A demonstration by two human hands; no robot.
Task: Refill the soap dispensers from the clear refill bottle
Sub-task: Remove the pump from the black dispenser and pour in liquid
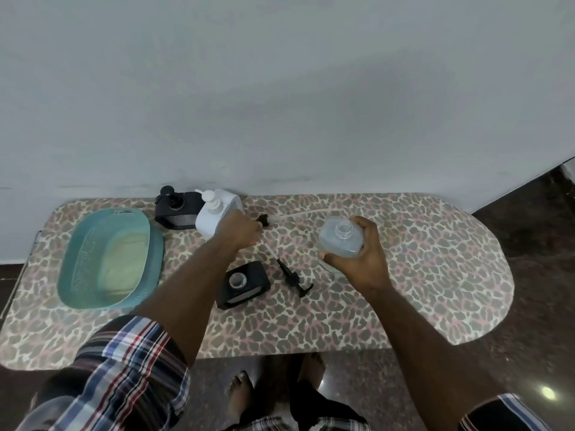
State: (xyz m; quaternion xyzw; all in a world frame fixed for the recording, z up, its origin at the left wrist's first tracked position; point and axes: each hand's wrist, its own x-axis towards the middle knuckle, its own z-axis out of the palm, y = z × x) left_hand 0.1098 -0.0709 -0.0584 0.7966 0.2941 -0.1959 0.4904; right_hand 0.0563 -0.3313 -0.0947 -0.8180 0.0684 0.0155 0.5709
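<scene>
My right hand [368,259] grips the clear refill bottle [339,241], which has no cap and holds pale liquid, just above the table. My left hand [239,230] reaches across the white dispenser [214,217], with its fingers closed on a black pump head [264,219] whose clear tube lies pointing right. A black dispenser [244,283] stands open in front of me, and its black pump [292,276] lies beside it on the right. Another black dispenser [177,209], with its pump on, stands at the back by the wall.
A teal plastic basin [109,259] takes up the left of the leopard-print table [435,259]. The wall runs right behind the table. The rounded right end of the table holds nothing. My bare feet stand on the dark floor [513,353] below the front edge.
</scene>
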